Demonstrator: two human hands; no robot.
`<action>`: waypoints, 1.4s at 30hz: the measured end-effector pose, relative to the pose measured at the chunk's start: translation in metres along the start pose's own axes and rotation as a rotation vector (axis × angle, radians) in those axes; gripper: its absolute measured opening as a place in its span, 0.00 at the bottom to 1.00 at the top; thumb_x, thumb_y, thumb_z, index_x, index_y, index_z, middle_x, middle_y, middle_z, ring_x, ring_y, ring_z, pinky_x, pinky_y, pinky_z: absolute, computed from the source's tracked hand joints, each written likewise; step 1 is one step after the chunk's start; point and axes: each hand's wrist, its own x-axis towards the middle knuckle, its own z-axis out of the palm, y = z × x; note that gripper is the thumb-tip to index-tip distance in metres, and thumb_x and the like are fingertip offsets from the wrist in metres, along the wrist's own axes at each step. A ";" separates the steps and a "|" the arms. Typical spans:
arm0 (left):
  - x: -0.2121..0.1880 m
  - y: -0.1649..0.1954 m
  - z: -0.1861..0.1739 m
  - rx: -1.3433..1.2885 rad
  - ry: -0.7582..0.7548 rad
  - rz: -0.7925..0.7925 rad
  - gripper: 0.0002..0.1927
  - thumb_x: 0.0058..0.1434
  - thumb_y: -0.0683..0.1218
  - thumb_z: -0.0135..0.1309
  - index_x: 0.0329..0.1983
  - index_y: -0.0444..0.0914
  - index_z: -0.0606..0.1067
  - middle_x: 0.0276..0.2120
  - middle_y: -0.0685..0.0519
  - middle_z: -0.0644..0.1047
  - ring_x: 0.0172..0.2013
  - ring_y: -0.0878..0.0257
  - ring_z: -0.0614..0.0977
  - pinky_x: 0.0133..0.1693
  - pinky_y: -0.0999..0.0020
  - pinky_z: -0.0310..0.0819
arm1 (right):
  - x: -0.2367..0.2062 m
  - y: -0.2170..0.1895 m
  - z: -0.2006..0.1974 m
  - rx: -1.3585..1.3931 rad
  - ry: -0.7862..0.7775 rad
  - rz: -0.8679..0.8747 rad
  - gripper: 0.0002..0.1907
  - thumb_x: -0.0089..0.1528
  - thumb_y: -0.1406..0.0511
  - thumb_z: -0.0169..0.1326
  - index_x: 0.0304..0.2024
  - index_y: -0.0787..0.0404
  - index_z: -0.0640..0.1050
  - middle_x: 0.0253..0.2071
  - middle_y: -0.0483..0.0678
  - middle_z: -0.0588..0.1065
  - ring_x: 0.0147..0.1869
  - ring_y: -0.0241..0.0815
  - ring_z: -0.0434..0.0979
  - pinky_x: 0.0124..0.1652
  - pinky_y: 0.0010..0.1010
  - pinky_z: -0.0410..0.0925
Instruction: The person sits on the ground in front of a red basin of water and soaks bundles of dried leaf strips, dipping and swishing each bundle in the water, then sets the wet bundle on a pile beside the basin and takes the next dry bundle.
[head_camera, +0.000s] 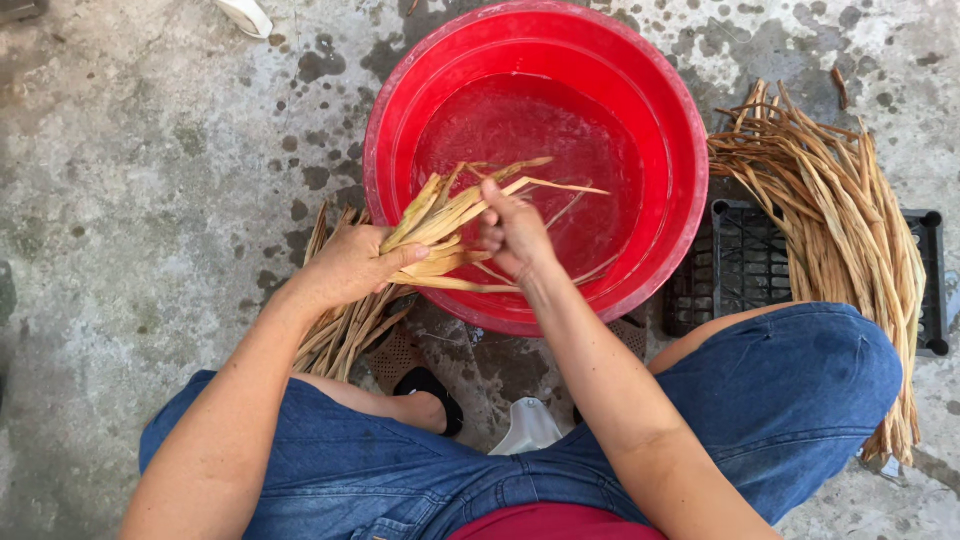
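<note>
Over the red basin (640, 90), which seems to hold shallow water, the left hand (350, 265) grips a bundle of dry strips (445, 215) whose base it hides, the right hand (515, 232) pinching one.

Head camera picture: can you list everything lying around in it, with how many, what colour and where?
Basin: one, red, top centre on the ground, holding water.
Held strips: a small bunch, pale tan, over the basin's near edge.
Strip pile on the left: one, tan, on the ground under the left hand.
Strip pile on the right: one large, tan, draped over the crate.
Crate: one, black, right of the basin.
Concrete ground: grey, with wet spots.
White object: one, top edge, cut off.
Jeans: blue, on both knees.
Left hand: gripping the bunch's base.
Right hand: fingers pinching a strip.
</note>
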 end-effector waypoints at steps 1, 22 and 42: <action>-0.001 -0.003 -0.003 -0.003 -0.003 -0.036 0.23 0.61 0.64 0.55 0.41 0.42 0.84 0.15 0.56 0.70 0.18 0.65 0.71 0.24 0.66 0.67 | 0.010 0.000 -0.015 -0.040 0.036 -0.043 0.15 0.68 0.54 0.54 0.32 0.56 0.77 0.17 0.35 0.64 0.17 0.26 0.55 0.18 0.20 0.51; -0.013 0.003 -0.017 0.165 0.066 0.025 0.22 0.62 0.61 0.55 0.52 0.46 0.81 0.28 0.50 0.81 0.32 0.59 0.82 0.40 0.60 0.75 | -0.029 -0.002 0.021 -0.254 -0.097 -0.008 0.17 0.66 0.53 0.56 0.36 0.60 0.78 0.20 0.39 0.68 0.17 0.26 0.59 0.16 0.18 0.53; -0.028 0.003 -0.010 0.305 -0.059 -0.048 0.31 0.66 0.69 0.43 0.49 0.42 0.82 0.29 0.38 0.81 0.35 0.47 0.84 0.43 0.52 0.76 | 0.051 0.013 -0.086 0.208 0.217 -0.001 0.13 0.67 0.56 0.55 0.32 0.55 0.73 0.18 0.37 0.66 0.18 0.29 0.56 0.20 0.23 0.52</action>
